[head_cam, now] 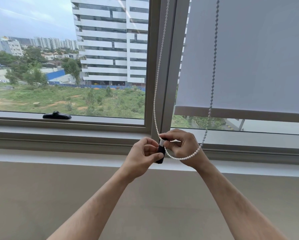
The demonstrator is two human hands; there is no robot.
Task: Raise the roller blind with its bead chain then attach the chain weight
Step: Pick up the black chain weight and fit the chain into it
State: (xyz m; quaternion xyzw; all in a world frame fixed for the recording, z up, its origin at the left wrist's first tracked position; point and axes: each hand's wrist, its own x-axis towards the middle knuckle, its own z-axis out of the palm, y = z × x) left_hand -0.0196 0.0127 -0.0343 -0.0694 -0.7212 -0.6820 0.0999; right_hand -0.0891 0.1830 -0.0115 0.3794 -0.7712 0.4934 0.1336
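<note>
The left hand (143,153) pinches the dark chain weight (160,151) between thumb and curled fingers, holding it upright before the window frame's (169,84) lower end. The right hand (181,146) grips the white bead chain (158,71) at the weight's white top; its loop sags under the wrist. The roller blind (249,58) hangs partly raised at the right. No writing is legible.

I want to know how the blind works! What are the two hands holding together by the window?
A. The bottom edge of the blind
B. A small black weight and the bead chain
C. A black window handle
B: the left hand grips the black weight while the right hand pinches the bead chain at its top.
</note>
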